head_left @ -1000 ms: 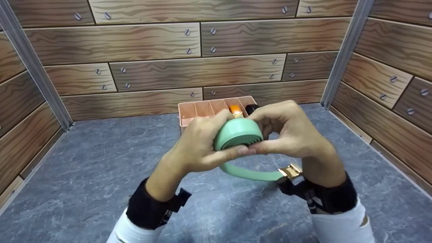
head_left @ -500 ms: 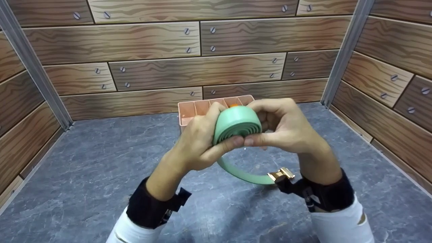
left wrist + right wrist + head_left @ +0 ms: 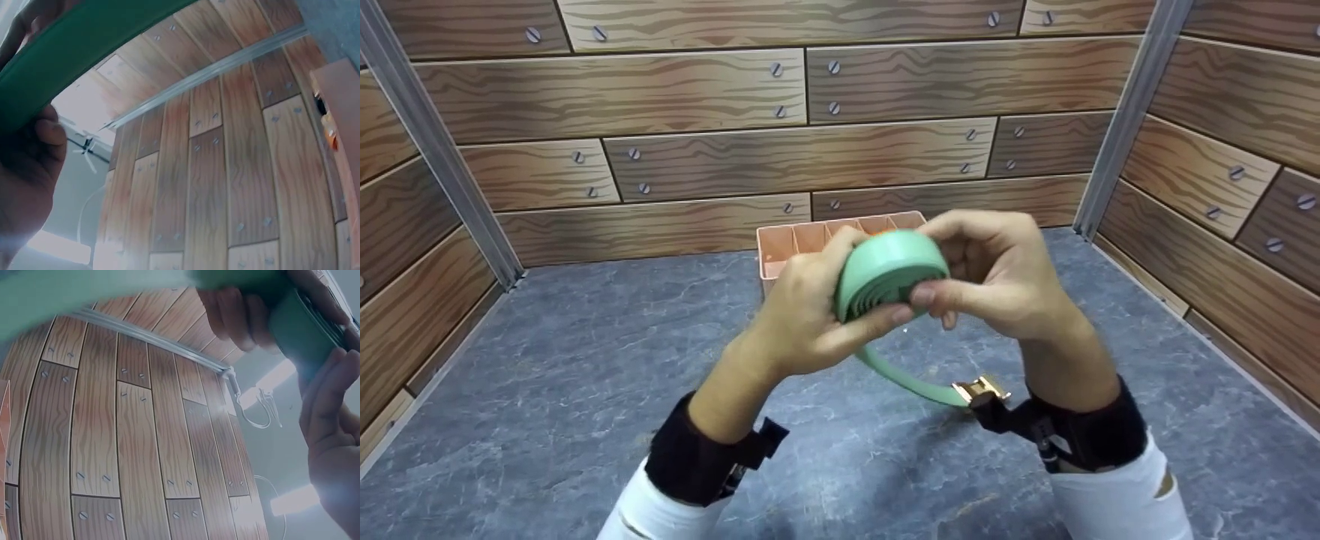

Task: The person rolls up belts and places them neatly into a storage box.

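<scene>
A mint-green belt (image 3: 894, 251) is wound into a thick coil and held up above the table between both hands. My left hand (image 3: 802, 319) grips the coil's left side, its thumb along the lower edge. At the right side my right hand (image 3: 1005, 274) pinches the coil, thumb against the spiral face and fingers behind. From beneath the coil the belt's loose end curves down to a gold buckle (image 3: 981, 390) beside the right wrist. In the right wrist view the coil (image 3: 306, 332) sits between the fingers of both hands.
Behind the hands stands a pink divided box (image 3: 784, 244), partly covered by them. In the left wrist view an orange item (image 3: 331, 138) shows at the box's edge. Wood-patterned walls (image 3: 697, 90) enclose the grey marbled table (image 3: 607, 360) at the back and sides.
The coil has risen slightly and tipped, so more of its spiral shows. My right thumb has moved up onto the spiral face. The buckle end has swung a little left.
</scene>
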